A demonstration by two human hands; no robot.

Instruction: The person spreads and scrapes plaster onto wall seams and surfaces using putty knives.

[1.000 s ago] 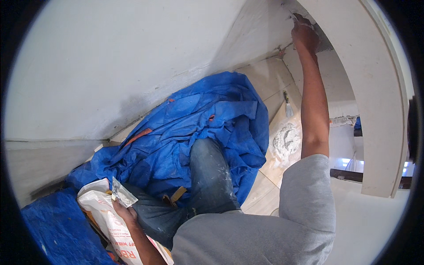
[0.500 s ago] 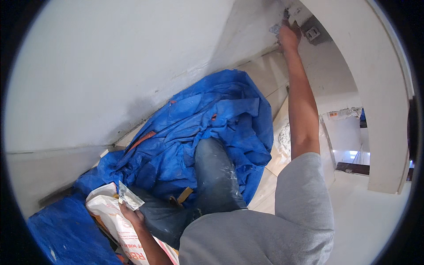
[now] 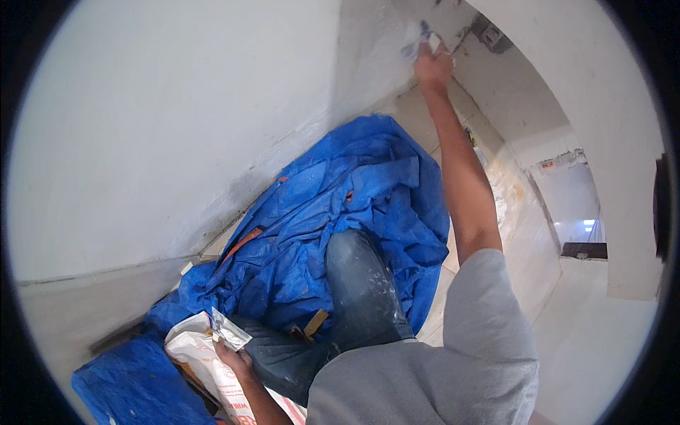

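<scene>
My left hand (image 3: 235, 358) is closed on a flat metal filling blade (image 3: 230, 331), its pale face up and whitish smears on it. It is held over a white bag with red print (image 3: 205, 354). My right arm reaches far out to the wall (image 3: 191, 120). At its end my right hand (image 3: 433, 69) is closed around a putty knife (image 3: 423, 41), whose blade lies at or close to the wall surface near the corner. Motion blurs that tool, so its exact shape is unclear.
A crumpled blue tarp (image 3: 354, 177) covers the floor tiles (image 3: 418, 117) under my bent leg (image 3: 361, 276). A wooden piece (image 3: 316, 322) lies on it. An electrical box (image 3: 489, 34) sits in the far wall. A white curved panel (image 3: 602, 127) stands at right.
My right hand has moved left along the wall, away from the electrical box, with the putty knife. The view has shifted; my left hand still holds the filling blade over the bag.
</scene>
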